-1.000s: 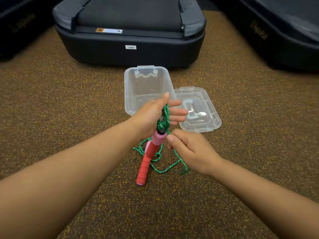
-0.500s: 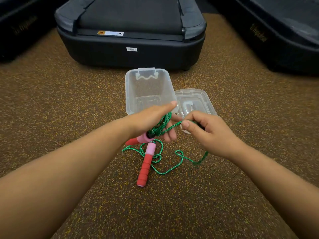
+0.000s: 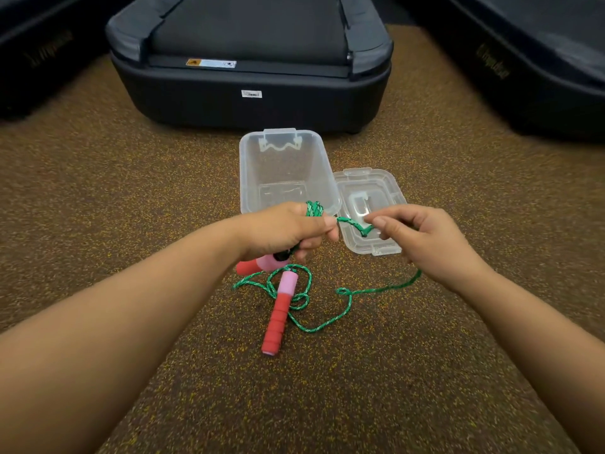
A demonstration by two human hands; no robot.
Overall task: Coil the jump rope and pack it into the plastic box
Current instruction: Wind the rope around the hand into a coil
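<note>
My left hand grips one pink-and-red handle of the jump rope, with green rope loops wound around its fingers. My right hand pinches the green rope just to the right of the left hand. The rest of the rope trails in loose loops on the floor below. The second pink-and-red handle lies on the floor among them. The clear plastic box stands open and empty just beyond my hands.
The box's clear lid lies flat to the right of the box, partly under my right hand. A black treadmill base stands behind the box. More dark machines flank both sides. The floor is brown speckled rubber.
My right hand has carried the rope from below the left hand up and to the right, across the left hand's fingers. The held handle has tilted from hanging down to pointing left.
</note>
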